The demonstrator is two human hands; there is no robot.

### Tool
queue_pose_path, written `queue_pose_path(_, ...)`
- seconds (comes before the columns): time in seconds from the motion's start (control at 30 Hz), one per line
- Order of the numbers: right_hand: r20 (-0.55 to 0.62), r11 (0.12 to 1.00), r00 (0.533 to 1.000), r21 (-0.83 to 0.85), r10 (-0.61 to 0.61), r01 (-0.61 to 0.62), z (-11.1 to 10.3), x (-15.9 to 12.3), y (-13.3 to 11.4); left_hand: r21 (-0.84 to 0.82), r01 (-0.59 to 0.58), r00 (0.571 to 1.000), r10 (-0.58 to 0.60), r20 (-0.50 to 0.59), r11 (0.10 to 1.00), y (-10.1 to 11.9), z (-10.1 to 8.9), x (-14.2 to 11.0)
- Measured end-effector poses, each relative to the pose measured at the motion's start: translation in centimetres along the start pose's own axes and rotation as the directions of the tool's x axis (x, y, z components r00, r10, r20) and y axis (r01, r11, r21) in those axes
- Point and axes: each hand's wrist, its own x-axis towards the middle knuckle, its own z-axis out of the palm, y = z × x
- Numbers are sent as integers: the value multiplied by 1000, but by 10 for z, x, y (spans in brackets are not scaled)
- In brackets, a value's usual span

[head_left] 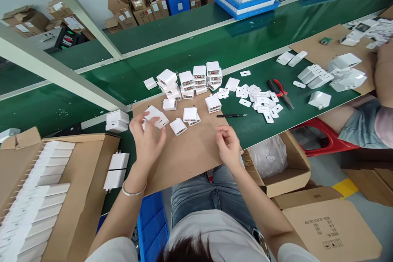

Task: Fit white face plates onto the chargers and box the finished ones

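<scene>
While the flat-faced white plastic casing [160, 120] lies just beyond the left hand [146, 144], thumb and fingers apart, the right hand [230, 147] curls farther off, its pinch impossible to tell.

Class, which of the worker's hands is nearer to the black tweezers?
Right. The right hand is just this side of the black tweezers; the left hand is over the cardboard's left side.
</scene>
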Motion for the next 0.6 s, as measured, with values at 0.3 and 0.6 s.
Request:
queue_pose_path(0.3, -146, 437, 953, -899, -267, -15, -136, 122, 16, -98, -102, 934, 129, 334, 990, 28, 33, -24)
queue_pose_path(0.6, 84, 348, 978, -926, -191, 147, -165, 160, 27, -343, 164, 896, 5, 444, 925, 17, 19, -21)
